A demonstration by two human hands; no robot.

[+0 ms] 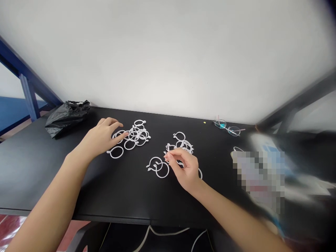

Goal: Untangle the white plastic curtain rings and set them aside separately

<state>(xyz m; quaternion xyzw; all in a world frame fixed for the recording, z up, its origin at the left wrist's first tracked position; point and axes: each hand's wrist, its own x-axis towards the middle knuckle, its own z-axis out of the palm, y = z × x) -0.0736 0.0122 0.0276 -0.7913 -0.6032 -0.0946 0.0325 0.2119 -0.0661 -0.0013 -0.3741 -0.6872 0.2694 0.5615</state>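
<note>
Seen from the head camera, two bare hands work over white rings on a black table [112, 196]. The left hand [105, 134], thumb and fingers spread apart, hovers at one group of white rings [136, 134] left of the table's middle, the thumb reaching over it. The right hand [185, 168], thumb and forefinger tips together, is at a second group of white rings [187, 146] just right of the table's middle; whether a ring is pinched there cannot be told. The rings are thin loops with small clip ends, many overlapping. A pair of overlapping rings [155, 164] lies nearer the table's front edge, just beside the right fingertips.

A crumpled black plastic bag [68, 117] sits at the table's far left corner. Eyeglasses [227, 127], teal glints on the lenses, lie by its back edge, right of the middle, with a small yellow speck [204, 122] beside them. At the table's right end is a packet [259, 175], its print hidden by blur and pixel blocks. A white wall [157, 63] rises behind the table; pale cables [168, 233] hang below its front edge.
</note>
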